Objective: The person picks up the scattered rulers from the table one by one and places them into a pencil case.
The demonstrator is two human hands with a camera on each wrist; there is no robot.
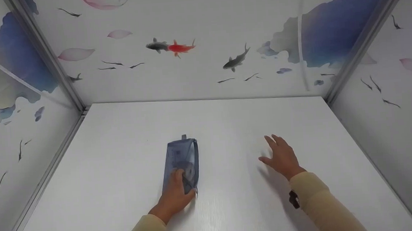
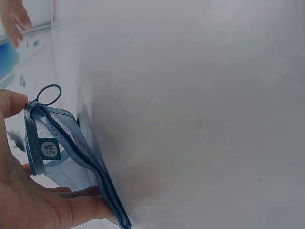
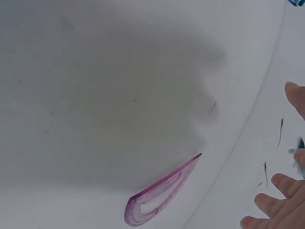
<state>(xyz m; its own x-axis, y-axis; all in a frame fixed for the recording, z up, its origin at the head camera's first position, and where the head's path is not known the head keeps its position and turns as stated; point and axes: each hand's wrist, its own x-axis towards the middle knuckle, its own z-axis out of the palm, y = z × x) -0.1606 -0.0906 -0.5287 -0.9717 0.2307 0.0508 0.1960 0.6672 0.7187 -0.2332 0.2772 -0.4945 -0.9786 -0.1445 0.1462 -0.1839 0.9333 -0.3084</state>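
Observation:
A blue mesh zip pouch (image 1: pixel 170 154) is in my left hand (image 1: pixel 175 195), toward the left of the white table. In the left wrist view the thumb is at one corner of the pouch (image 2: pixel 71 167), by its cord loop, and the other fingers curl along the lower side. A small label shows near that end. What the pouch contains, I cannot tell. Apart from it, my right hand (image 1: pixel 281 157) hovers over the table with fingers spread, holding nothing. A pink see-through protractor (image 3: pixel 162 195) lies near this hand in the right wrist view; the head view does not show it clearly.
The white table (image 1: pixel 210 119) meets printed panels on the left, back and right. Fish and petals decorate the back panel (image 1: pixel 188 69). Metal posts, such as the right one (image 1: pixel 363 35), stand at the back corners.

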